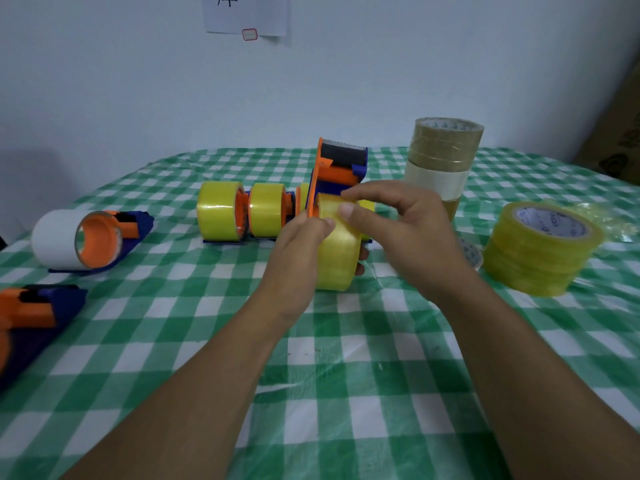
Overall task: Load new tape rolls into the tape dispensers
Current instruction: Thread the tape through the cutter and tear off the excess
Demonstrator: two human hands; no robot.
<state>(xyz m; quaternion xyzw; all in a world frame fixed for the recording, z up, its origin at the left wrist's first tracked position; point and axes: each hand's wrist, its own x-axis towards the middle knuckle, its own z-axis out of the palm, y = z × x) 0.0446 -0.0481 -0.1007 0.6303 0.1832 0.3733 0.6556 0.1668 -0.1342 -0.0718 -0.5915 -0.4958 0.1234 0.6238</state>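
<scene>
On the crinkled green-checked tablecloth [346,375], the left hand [301,251] curls round a glossy yellow tape roll [337,261] seated on the upright orange-and-blue plastic dispenser [341,168]. The right hand [412,237] pinches the roll's top. Behind stands a column of brown and white rolls [443,157].

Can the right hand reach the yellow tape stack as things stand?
Probably yes: the yellow stack sits close beside the right hand, its top uncovered, but that hand is pinching the held roll.
</scene>
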